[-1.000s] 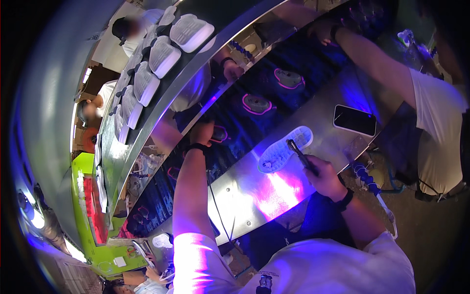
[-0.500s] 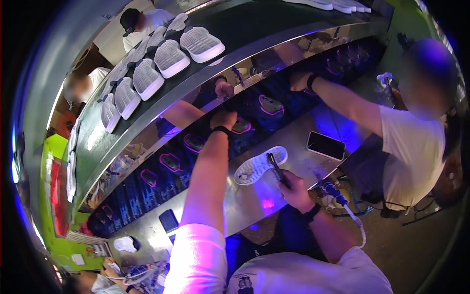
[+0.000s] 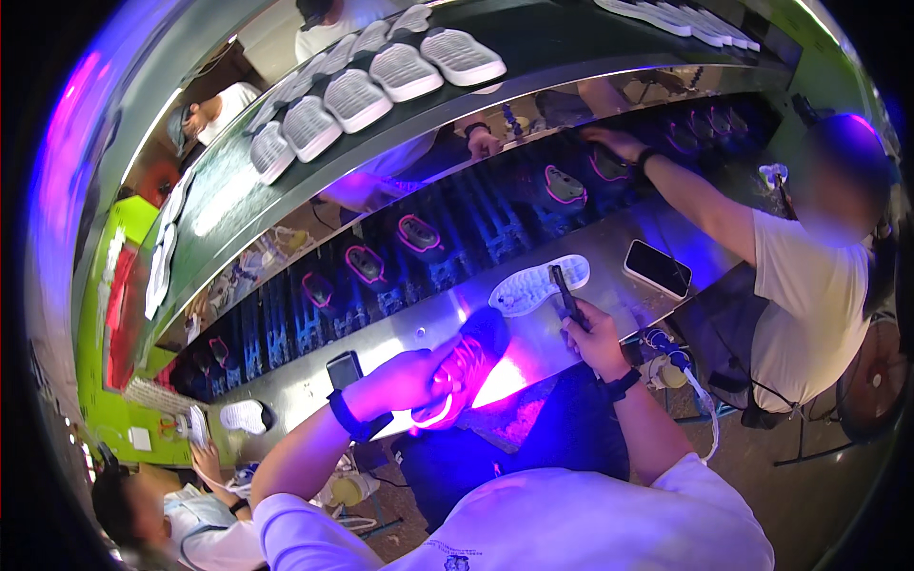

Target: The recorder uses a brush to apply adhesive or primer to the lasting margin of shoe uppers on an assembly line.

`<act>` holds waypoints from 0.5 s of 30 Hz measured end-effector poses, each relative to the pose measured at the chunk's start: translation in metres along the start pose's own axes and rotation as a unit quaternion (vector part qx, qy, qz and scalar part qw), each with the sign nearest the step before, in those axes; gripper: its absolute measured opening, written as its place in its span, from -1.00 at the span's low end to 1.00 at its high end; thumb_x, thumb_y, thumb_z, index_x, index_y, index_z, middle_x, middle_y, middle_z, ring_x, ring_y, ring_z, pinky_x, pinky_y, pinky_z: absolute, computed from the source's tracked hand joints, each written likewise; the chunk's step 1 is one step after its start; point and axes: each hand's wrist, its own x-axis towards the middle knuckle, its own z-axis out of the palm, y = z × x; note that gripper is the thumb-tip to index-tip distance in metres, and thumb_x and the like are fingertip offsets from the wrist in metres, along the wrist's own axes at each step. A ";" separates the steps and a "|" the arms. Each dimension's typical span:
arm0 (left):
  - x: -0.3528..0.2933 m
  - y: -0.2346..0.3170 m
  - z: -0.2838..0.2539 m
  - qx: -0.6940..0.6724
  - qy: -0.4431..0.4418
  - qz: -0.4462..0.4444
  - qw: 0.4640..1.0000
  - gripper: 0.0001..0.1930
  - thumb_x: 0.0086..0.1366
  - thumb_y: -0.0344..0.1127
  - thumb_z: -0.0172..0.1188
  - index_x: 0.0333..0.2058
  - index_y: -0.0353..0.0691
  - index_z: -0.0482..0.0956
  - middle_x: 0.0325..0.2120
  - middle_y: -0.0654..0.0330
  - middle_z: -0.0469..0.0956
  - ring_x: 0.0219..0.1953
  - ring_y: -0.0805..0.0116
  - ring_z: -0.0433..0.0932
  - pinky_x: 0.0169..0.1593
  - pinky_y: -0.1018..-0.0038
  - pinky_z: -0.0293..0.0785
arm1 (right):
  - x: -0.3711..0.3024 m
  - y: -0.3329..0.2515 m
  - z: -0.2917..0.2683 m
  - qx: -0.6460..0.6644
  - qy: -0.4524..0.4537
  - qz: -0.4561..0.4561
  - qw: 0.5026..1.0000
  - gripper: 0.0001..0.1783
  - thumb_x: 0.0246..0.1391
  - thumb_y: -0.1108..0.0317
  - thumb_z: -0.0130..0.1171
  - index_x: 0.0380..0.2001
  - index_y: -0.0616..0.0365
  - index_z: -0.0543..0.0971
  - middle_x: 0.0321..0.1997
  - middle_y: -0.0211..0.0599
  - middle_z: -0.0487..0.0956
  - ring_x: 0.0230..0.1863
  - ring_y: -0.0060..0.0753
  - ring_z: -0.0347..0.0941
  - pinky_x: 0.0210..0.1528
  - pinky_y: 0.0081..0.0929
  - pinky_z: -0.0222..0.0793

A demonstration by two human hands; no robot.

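Close to my body, my left hand (image 3: 407,381) grips a shoe upper (image 3: 474,354) lit pink and violet, with its dark toe pointing away from me. My right hand (image 3: 595,338) is closed around a slim black brush (image 3: 566,293). The brush's tip reaches the white shoe sole (image 3: 529,288), which lies on the metal bench just beyond the upper. Whether the tip presses on the sole I cannot tell.
Beyond the metal bench (image 3: 438,306) runs a dark conveyor (image 3: 481,219) carrying several shoe uppers. White soles (image 3: 357,100) line the raised shelf behind. A white-edged phone (image 3: 657,268) and a dark phone (image 3: 344,369) lie on the bench. Co-workers sit at both sides.
My left hand has come back from the conveyor toward my body with a shoe upper. My right hand stays by the sole with the brush. The view has shifted.
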 end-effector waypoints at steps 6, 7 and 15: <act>0.005 -0.002 0.050 0.252 0.125 0.083 0.956 -0.02 0.12 0.19 0.40 0.41 -0.19 0.25 -0.05 -0.10 0.56 -0.01 -0.03 0.59 -0.01 0.14 0.56 | -0.025 -0.028 0.004 -0.050 -0.013 -0.020 0.998 -0.53 0.26 0.57 0.20 0.24 0.27 0.50 -0.37 -0.48 0.58 -0.46 -0.72 0.42 -0.42 -0.67 0.33; 0.011 0.013 0.049 0.233 0.136 0.070 0.960 -0.02 0.13 0.23 0.39 0.37 -0.29 0.29 -0.07 -0.13 0.58 -0.06 -0.04 0.60 -0.04 0.13 0.55 | -0.038 -0.038 0.007 -0.063 -0.013 -0.016 0.998 -0.53 0.26 0.57 0.20 0.24 0.27 0.50 -0.37 -0.48 0.58 -0.46 -0.72 0.42 -0.42 -0.67 0.33; 0.044 0.033 0.140 0.437 0.330 0.120 0.828 -0.45 0.31 -0.11 0.14 0.17 -0.36 0.45 -0.28 0.08 0.59 -0.25 0.12 0.62 -0.18 0.15 0.53 | -0.103 -0.106 0.010 -0.114 0.001 -0.103 0.988 -0.50 0.28 0.59 0.17 0.28 0.30 0.48 -0.18 -0.39 0.66 -0.29 -0.67 0.51 -0.21 -0.68 0.42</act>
